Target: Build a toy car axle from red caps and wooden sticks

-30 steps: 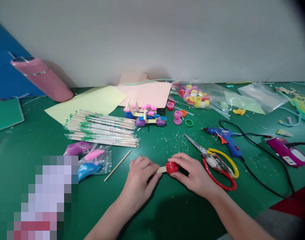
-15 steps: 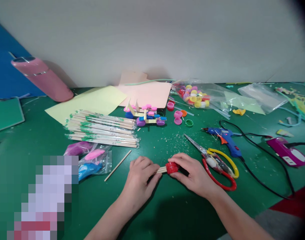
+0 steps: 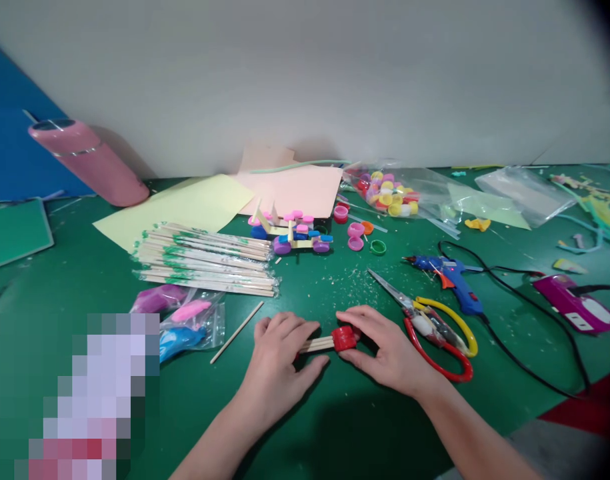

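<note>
Red caps (image 3: 344, 339) at right hand (image 3: 385, 348), multicoloured caps (image 3: 387, 195) inside clear bag (image 3: 429, 187).

The table (image 3: 305, 293) is green; the bottle (image 3: 92, 163) is pink with a silvery band. The held cap (image 3: 343, 339) is red, the glue gun (image 3: 449, 277) blue with an orange-red trigger. The scissors (image 3: 437, 337) have one yellow handle loop and one red.
</note>
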Demonstrator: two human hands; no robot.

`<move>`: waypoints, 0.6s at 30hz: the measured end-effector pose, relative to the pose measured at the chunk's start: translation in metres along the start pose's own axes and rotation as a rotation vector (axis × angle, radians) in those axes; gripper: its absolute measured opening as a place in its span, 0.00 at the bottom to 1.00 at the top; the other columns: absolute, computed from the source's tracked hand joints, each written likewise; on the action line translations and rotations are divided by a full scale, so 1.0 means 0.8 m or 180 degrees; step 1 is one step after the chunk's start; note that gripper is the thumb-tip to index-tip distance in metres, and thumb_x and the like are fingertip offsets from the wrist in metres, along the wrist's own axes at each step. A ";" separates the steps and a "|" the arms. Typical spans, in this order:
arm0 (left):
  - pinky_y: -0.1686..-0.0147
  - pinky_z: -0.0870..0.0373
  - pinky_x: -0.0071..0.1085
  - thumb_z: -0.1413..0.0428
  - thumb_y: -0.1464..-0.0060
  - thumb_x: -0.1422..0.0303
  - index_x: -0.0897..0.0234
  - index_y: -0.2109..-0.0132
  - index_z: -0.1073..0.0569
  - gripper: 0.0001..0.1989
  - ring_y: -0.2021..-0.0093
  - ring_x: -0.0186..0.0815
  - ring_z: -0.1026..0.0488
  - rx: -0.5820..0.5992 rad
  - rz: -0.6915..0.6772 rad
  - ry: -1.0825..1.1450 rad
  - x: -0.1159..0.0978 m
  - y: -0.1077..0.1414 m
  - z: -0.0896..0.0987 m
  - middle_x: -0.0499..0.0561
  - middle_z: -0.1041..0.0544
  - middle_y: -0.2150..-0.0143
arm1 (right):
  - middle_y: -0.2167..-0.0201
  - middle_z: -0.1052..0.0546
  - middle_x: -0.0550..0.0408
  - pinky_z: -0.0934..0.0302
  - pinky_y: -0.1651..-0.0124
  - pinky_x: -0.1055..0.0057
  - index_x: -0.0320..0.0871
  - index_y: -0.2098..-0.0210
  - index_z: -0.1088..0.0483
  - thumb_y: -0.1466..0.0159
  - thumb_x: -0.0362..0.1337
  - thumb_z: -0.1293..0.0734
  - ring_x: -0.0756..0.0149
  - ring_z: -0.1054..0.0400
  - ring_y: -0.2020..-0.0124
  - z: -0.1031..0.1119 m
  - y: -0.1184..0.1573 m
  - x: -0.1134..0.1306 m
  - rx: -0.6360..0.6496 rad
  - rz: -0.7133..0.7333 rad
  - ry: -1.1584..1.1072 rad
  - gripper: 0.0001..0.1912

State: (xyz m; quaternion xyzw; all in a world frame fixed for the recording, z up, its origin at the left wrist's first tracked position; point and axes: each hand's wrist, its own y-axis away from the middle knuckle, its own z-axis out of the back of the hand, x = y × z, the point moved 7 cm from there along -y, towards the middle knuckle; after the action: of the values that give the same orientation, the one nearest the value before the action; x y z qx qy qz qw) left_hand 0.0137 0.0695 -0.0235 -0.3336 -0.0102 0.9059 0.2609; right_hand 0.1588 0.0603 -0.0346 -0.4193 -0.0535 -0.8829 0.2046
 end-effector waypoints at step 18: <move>0.68 0.35 0.28 0.53 0.44 0.64 0.66 0.66 0.26 0.13 0.70 0.34 0.31 -0.1814 0.1291 0.1650 0.077 0.021 0.047 0.48 0.28 0.73 | 0.57 0.37 0.51 0.41 0.67 0.70 0.45 0.48 0.38 0.40 0.40 0.38 0.69 0.42 0.71 0.022 0.008 0.002 -0.0579 0.0187 -0.0546 0.20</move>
State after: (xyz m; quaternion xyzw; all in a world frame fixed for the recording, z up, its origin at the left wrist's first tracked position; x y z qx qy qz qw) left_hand -0.0562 0.0905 -0.0343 -0.6039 -0.1283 0.7860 -0.0309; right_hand 0.1729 0.0587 -0.0225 -0.5115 0.0217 -0.8386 0.1861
